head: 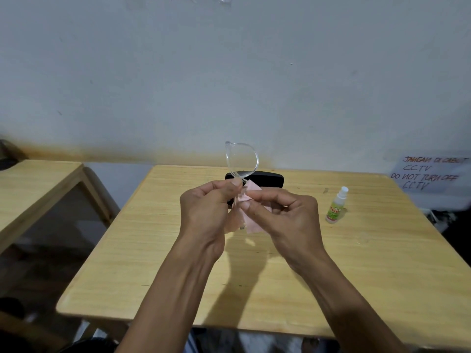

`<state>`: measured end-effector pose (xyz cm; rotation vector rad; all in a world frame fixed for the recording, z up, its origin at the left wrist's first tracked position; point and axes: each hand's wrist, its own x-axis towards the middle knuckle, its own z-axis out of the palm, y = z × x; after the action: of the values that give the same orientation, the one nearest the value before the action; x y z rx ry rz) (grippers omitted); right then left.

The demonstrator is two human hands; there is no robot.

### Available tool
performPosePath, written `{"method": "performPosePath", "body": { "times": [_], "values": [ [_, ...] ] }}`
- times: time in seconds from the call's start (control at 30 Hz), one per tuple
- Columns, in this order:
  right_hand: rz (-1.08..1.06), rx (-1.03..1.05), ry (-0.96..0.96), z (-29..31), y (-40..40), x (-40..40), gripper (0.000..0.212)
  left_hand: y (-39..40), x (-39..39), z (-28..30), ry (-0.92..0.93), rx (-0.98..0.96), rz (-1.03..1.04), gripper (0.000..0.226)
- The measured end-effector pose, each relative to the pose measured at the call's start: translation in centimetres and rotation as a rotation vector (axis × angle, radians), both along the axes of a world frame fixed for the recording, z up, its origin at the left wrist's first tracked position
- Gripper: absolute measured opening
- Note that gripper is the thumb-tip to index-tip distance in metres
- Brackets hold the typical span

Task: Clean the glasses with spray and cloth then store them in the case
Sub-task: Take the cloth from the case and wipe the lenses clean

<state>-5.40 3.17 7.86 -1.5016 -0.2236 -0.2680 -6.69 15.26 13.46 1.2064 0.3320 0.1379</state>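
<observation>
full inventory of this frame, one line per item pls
glasses: 1, clear, held above the table's middle
cloth: 1, pink, between both hands, on the glasses' lower part
case: 1, black, on the table behind the hands
spray bottle: 1, white with green label, upright, table's right
table: 1, light wood, centre
second table: 1, light wood, left
sign: 1, handwritten, wall right
left hand: 1, pinches glasses
right hand: 1, pinches cloth

Bare forearms, bare hands point(251, 212), no sleeves visible.
</observation>
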Motion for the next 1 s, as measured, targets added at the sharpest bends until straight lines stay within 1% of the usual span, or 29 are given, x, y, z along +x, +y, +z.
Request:
{"method": "performPosePath", "body": {
  "times": [0.03, 0.07, 0.13, 0.27, 0.33, 0.47, 0.53, 0.57, 0.63, 0.7, 0.8, 0.87, 0.93, 1.0],
  "values": [
    [-0.001, -0.015, -0.001, -0.1, 0.0, -0.1, 0.008, 0.0, -0.1, 0.1, 0.007, -0.001, 0.002, 0.003],
    [-0.001, -0.024, -0.011, -0.2, -0.1, -0.1, 0.007, 0.0, -0.2, 0.1, 0.011, 0.0, 0.002, 0.006],
    [-0.013, -0.015, -0.018, -0.2, -0.1, -0.1, 0.009, -0.1, -0.3, 0.1, 0.003, -0.008, -0.003, 0.011],
    [-0.034, 0.06, -0.009, 0.3, -0.1, 0.2, 0.011, -0.6, -0.4, 0.2, -0.009, -0.033, 0.008, 0.009],
    [-0.046, 0.061, -0.019, 0.2, 0.2, 0.1, 0.011, -0.5, -0.2, 0.1, -0.012, -0.044, 0.022, 0.009],
    [-0.08, -0.065, -0.126, -0.3, 0.9, -0.6, 0.008, -0.2, -0.1, 0.1, 0.019, -0.065, 0.035, 0.011],
    [-0.077, -0.106, -0.158, -0.3, 0.8, -0.9, 0.013, 0.0, -0.2, 0.1, 0.021, -0.051, 0.026, 0.012],
    [-0.078, -0.069, -0.129, -0.2, 0.6, -0.7, 0.011, 0.0, -0.2, 0.1, 0.015, -0.043, 0.021, 0.013],
    [-0.091, 0.072, -0.03, 0.2, 0.4, -0.3, 0.006, -0.2, -0.3, -0.1, -0.005, -0.039, 0.009, 0.014],
    [-0.094, 0.151, 0.035, 0.5, 0.4, 0.0, 0.009, -0.5, -0.3, -0.1, -0.018, -0.065, 0.013, 0.012],
    [-0.069, 0.161, 0.06, 0.8, 1.0, -0.1, 0.011, -0.6, -0.1, -0.1, -0.016, -0.098, 0.047, 0.01],
    [-0.054, 0.172, 0.074, 0.6, 1.2, -0.4, 0.013, -0.4, 0.1, -0.3, -0.004, -0.081, 0.055, 0.01],
    [-0.057, 0.14, 0.095, 0.2, 1.1, -0.5, 0.015, -0.2, 0.1, -0.3, 0.008, -0.056, 0.054, 0.01],
    [-0.044, 0.111, 0.122, 0.0, 0.7, -0.7, 0.013, 0.0, 0.0, -0.1, 0.018, -0.031, 0.053, 0.009]
  ]
}}
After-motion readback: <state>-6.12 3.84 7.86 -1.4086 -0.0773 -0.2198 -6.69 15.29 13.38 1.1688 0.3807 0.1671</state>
